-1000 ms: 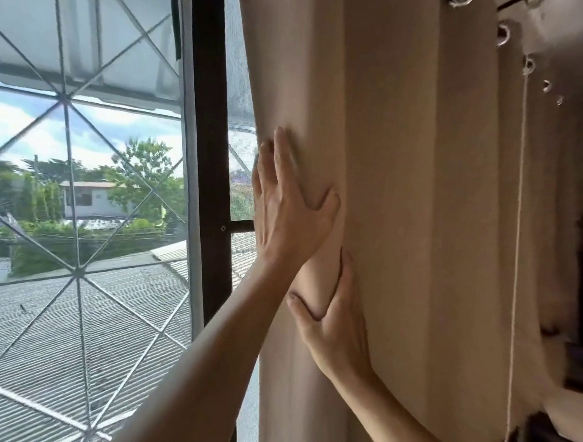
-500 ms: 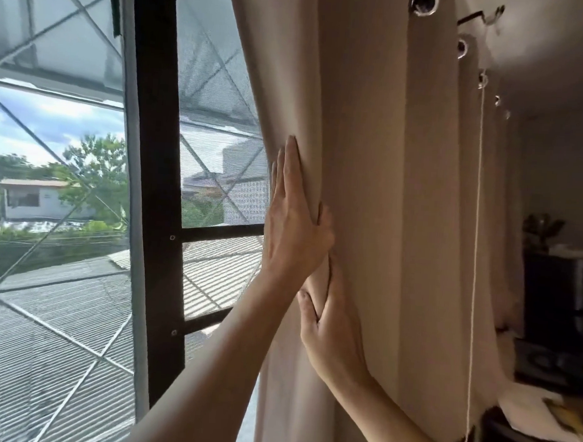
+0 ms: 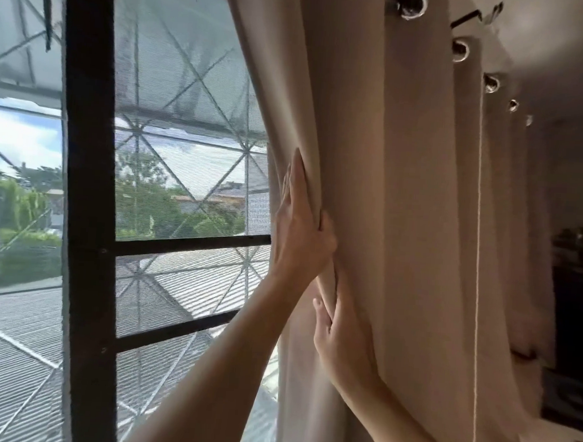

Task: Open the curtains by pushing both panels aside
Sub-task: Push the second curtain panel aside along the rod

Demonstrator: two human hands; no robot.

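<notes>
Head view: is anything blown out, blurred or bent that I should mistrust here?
Head view: the sky outside is nearly blown out, while the room corner at right is dark and soft; the window frame bows from the wide lens; the left hand and right hand on the curtain are sharp enough.

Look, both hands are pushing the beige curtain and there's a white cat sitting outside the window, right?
No cat. The head view shows trees and roofs outside the window. The rest holds: the left hand and right hand both press on the beige curtain.
</notes>
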